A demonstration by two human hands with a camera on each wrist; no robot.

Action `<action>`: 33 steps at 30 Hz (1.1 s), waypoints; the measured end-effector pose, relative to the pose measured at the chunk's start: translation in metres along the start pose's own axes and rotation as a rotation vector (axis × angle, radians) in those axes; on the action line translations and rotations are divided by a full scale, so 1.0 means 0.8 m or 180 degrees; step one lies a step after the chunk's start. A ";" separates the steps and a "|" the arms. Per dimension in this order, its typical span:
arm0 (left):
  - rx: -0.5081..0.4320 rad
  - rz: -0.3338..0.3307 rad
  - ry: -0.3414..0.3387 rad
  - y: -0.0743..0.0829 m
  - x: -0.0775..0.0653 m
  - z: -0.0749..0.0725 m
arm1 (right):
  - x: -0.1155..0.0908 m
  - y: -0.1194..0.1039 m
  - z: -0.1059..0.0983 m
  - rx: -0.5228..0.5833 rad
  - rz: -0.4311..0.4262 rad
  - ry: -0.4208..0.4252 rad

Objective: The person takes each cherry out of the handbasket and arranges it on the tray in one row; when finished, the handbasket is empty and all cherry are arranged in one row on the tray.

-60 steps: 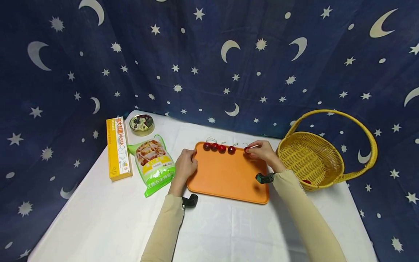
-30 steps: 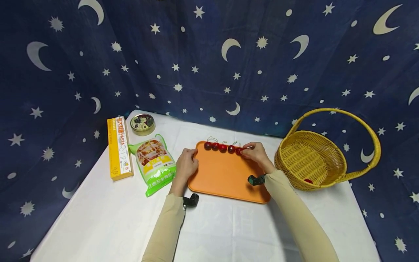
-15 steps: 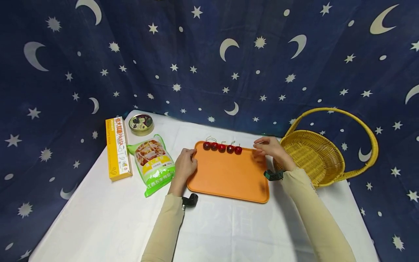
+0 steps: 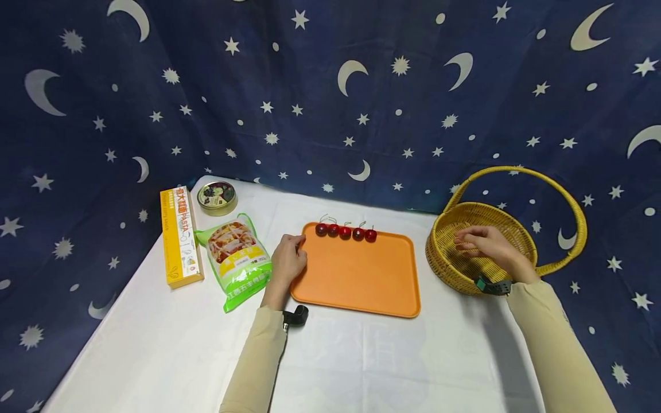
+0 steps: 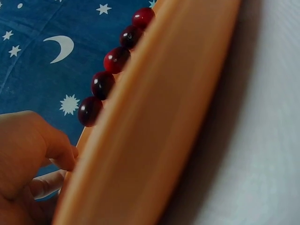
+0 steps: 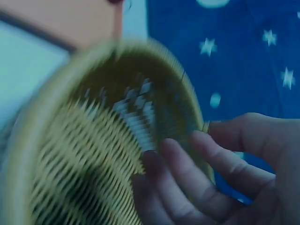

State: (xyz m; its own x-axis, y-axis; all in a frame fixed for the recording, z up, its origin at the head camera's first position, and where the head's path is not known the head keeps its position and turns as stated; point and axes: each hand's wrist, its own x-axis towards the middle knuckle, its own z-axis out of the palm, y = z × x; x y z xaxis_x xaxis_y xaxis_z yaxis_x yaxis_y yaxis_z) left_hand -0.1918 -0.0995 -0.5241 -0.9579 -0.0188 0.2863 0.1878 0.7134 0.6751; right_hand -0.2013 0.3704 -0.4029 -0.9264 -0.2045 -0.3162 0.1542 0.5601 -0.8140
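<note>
My left hand [image 4: 287, 261] pinches the left edge of an orange tray [image 4: 356, 275] lying on the white table. In the left wrist view, the thumb and fingers [image 5: 58, 147] meet at the tray's rim. Several dark red cherries [image 4: 345, 233] with stems sit in a close row along the tray's far edge, starting at its left corner. My right hand [image 4: 488, 246] is over the yellow wicker basket [image 4: 439, 261], holding nothing. Its fingers [image 6: 178, 166] are spread and loosely bent above the woven inside in the right wrist view. The hand hides part of the basket's floor.
Left of the tray lies a green food bag [image 4: 237, 258]. Beyond it are a yellow pasta box [image 4: 181, 238] and a round tin [image 4: 217, 198]. The basket's tall handle [image 4: 560, 195] arches up at the right. A star-patterned dark curtain [image 4: 310, 143] stands behind the table.
My right hand set a cherry at the row's right end, slid it left against the others and let go. It then moved right, over the basket. The left hand stays at the tray.
</note>
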 end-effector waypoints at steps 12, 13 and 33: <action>-0.0009 -0.0039 -0.0048 0.001 0.000 -0.004 | -0.023 0.060 -0.014 0.0204 0.0435 -0.0634; -0.0012 -0.0037 -0.0045 0.001 0.000 -0.004 | -0.023 0.060 -0.013 0.0173 0.0444 -0.0673; -0.0052 0.0009 -0.0006 0.002 -0.002 -0.001 | -0.019 0.043 0.007 0.0094 0.0155 -0.1057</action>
State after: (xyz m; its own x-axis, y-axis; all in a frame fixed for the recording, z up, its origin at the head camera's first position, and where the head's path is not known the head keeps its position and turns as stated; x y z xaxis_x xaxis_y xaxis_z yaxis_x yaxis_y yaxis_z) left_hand -0.1898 -0.0991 -0.5232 -0.9579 -0.0155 0.2868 0.1939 0.7020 0.6853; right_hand -0.1799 0.3879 -0.4288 -0.7559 -0.4312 -0.4926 0.2098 0.5532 -0.8062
